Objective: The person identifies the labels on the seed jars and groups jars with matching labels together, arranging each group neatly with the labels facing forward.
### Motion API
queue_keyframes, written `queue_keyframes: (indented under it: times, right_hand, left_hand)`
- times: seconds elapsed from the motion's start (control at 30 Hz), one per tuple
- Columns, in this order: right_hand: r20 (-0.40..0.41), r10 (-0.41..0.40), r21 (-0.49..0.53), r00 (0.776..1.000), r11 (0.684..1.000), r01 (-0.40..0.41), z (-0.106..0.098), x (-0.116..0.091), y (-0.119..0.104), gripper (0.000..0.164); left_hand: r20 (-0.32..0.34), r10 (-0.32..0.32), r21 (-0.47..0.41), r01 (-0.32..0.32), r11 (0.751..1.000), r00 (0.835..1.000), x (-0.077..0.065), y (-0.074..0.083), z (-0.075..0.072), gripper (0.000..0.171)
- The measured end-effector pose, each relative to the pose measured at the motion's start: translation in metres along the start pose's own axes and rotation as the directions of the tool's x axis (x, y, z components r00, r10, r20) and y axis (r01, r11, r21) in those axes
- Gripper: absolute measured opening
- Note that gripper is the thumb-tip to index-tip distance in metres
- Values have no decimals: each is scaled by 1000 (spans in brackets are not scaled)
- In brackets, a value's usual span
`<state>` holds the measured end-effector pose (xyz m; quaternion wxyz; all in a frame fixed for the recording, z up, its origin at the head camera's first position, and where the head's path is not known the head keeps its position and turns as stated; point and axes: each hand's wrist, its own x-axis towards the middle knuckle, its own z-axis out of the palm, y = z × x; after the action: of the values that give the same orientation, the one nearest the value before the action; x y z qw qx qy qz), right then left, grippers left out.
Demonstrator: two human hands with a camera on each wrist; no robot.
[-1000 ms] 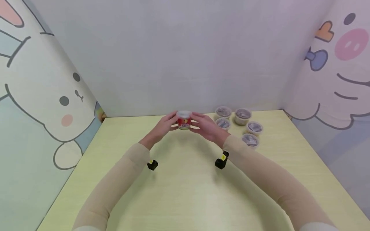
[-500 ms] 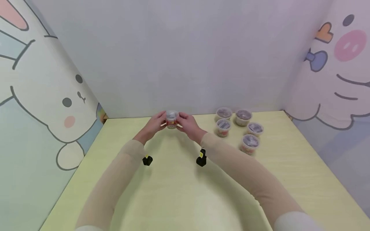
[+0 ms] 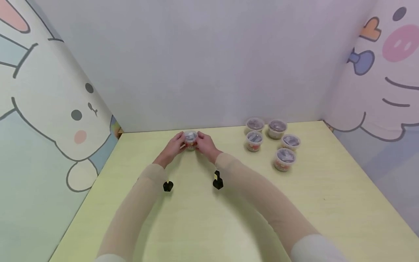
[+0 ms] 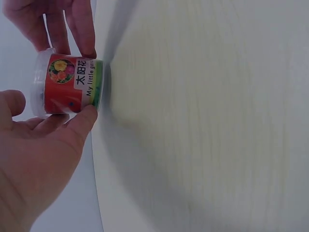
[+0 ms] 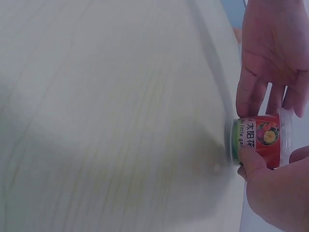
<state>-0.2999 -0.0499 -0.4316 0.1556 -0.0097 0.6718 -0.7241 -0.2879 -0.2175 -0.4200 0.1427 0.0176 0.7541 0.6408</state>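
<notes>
A small clear plastic flower-kit cup (image 3: 190,140) with a lid stands upright near the table's back edge, held between both hands. Its red and green label, with flower pictures and the words "My little garden", shows in the left wrist view. My left hand (image 3: 174,147) holds the cup's left side, fingertips low near its base. On the opposite side my right hand (image 3: 207,145) grips it, the thumb near the rim. In both wrist views the cup's base is right at the tabletop.
Several similar lidded cups, among them a front one (image 3: 284,159) and a back one (image 3: 277,128), stand in a loose group at the back right of the pale wooden table (image 3: 196,225). A white back wall (image 3: 209,65) and cartoon-printed side walls enclose it.
Both hands have carried the cup to the left and lowered it to the tabletop. The right forearm has swung left, uncovering more of the cups at the right.
</notes>
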Motion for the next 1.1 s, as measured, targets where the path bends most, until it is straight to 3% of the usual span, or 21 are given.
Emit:
queue_keyframes:
  times: [0.17,0.3,0.53,0.83,1.1]
  right_hand:
    - [-45,-77,-91,996,993,72,7,17,-3,49]
    - [-74,-163,-222,984,965,143,10,27,-2,47]
    - [-88,-183,-314,979,938,147,15,30,6,49]
    - [-139,-154,-269,978,956,112,20,26,4,46]
    - [-154,-110,-238,982,969,71,19,24,6,46]
  left_hand:
    - [-19,29,10,-29,1000,999,11,5,-13,59]
    - [-43,55,0,-55,998,998,21,5,-20,56]
    - [-76,60,22,-58,998,995,25,-4,-29,59]
    - [-121,85,65,-78,995,989,24,-9,-25,56]
    - [-103,74,66,-67,996,992,25,-12,-22,54]
